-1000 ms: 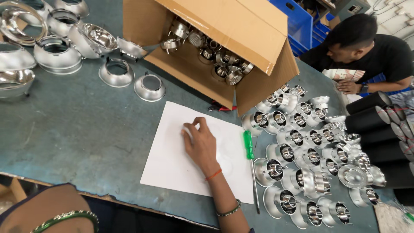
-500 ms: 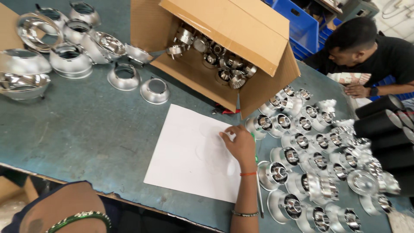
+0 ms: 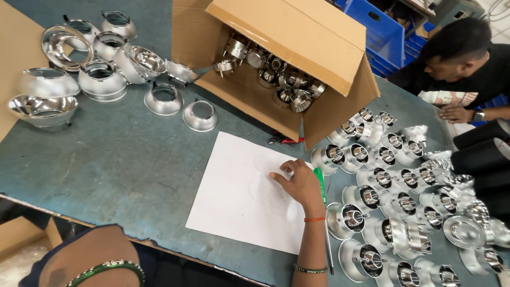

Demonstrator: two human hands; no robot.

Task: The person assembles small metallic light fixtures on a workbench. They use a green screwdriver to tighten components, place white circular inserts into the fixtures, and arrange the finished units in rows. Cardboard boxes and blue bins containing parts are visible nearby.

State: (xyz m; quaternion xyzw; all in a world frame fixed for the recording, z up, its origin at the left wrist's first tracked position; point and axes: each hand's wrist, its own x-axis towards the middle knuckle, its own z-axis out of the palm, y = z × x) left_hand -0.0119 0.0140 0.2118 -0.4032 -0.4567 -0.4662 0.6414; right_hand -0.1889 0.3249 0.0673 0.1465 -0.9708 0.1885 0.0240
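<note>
A blue-green table point(image 3: 106, 175) fills most of the view, and on its far side a big cardboard box point(image 3: 297, 48) lies tipped on its side with small shiny metal parts point(image 3: 276, 74) spilling toward its mouth. To the right of the box, many small silver reflector cups point(image 3: 393, 196) stand packed in rows, and at the far left lie larger silver bowl-shaped reflectors point(image 3: 101, 79). A white sheet of paper point(image 3: 239, 196) lies flat near the table's front edge, between the two groups. The right hand point(image 3: 297, 183) rests on the paper's right part, fingers spread and pressing down, gripping nothing. Just beside it, at the paper's right edge, lies a green-handled screwdriver point(image 3: 320, 183). The left hand is out of sight; only a forearm with a green bangle point(image 3: 106, 268) shows at the bottom left. Another person point(image 3: 462, 69) leans over the table's far right corner.
</note>
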